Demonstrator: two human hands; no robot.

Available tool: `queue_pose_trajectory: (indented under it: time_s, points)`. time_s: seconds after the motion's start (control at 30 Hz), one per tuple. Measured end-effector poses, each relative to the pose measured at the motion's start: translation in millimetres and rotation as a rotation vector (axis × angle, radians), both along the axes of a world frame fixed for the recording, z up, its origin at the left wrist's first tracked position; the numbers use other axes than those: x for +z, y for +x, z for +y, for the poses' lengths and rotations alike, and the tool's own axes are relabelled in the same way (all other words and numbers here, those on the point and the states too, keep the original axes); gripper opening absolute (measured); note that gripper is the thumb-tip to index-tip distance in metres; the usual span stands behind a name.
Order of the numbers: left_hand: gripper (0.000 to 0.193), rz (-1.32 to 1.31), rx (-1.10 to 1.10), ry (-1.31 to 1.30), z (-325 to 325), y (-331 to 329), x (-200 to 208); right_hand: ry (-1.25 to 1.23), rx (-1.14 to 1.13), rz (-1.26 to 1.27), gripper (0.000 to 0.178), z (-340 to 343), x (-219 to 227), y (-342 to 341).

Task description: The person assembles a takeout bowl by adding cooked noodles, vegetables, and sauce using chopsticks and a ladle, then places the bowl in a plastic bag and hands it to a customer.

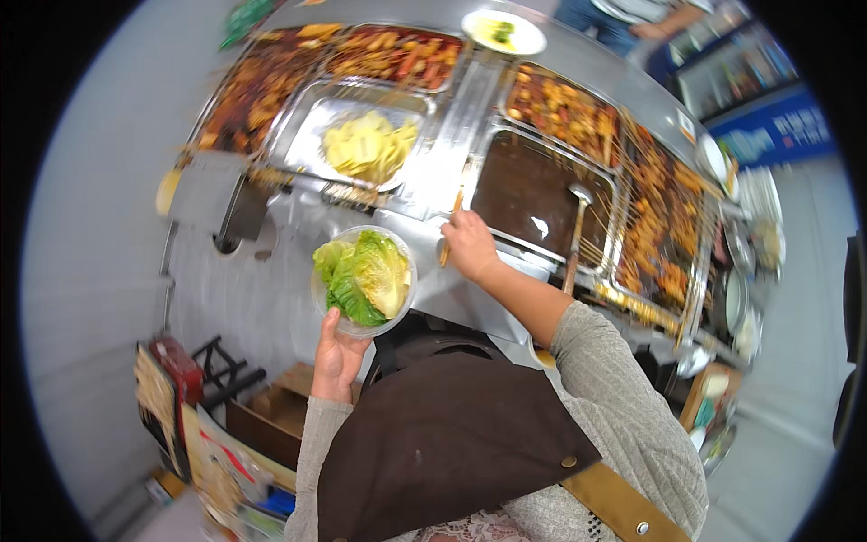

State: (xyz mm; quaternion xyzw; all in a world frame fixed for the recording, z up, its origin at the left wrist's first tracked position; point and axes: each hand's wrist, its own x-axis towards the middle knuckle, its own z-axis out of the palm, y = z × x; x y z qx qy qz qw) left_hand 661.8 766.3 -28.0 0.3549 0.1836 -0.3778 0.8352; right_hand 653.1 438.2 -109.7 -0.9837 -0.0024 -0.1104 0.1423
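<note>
My left hand (pixel 338 358) holds a clear round plastic bowl (pixel 412 287) from its near side, the thumb up against the rim. Green and yellow lettuce leaves (pixel 372 275) fill the bowl. Over the counter's near edge, my right hand (pixel 471 246) is closed on a slim wooden stick-like utensil (pixel 443 254); its far end is blurred, so its exact kind is unclear. Just beyond that hand lies a steel pan of dark broth (pixel 519 194), with a ladle (pixel 575 237) resting in it. Pale yellow slices (pixel 370 147) sit in a steel tray (pixel 301 154) farther left.
Trays of skewered food (pixel 393 56) in red-brown sauce line the far side, with more skewers (pixel 664 226) at the right. A white plate (pixel 533 38) stands at the back. Another person (pixel 623 20) is beyond the counter. A cardboard box (pixel 266 420) stands lower left.
</note>
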Motion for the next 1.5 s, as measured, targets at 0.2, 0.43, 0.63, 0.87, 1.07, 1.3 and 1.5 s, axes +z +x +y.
queue_pose_trajectory:
  time_s: [0.2, 0.43, 0.63, 0.87, 1.07, 1.3, 1.5]
  points:
    - [0.064, 0.138, 0.273, -0.035, -9, -50, -5, 0.093, 0.163, 0.226, 0.029, -55, -25, 19]
    - [0.057, 0.124, 0.628, 0.074, -47, -69, 3, 0.668, 0.095, 0.574, 0.029, -77, -79, 44]
    - [0.055, 0.023, 0.947, 0.259, -99, -53, 39, 1.033, 0.617, 1.068, 0.045, 32, -71, 182]
    - [0.057, -0.152, 1.370, 0.494, -190, -22, 86, 1.126, 1.503, 0.673, 0.047, 176, 103, 297]
    - [0.066, -0.256, 1.789, 0.605, -260, 18, 95, 0.503, 2.193, 0.241, 0.056, 278, 186, 283]
    - [0.069, -0.309, 2.229, 0.557, -288, 34, 77, -0.582, 2.375, -0.108, 0.082, 361, 178, 228]
    - [0.071, -0.198, 2.486, 0.453, -285, 47, 63, -0.555, 2.468, -0.146, 0.078, 376, 160, 191]
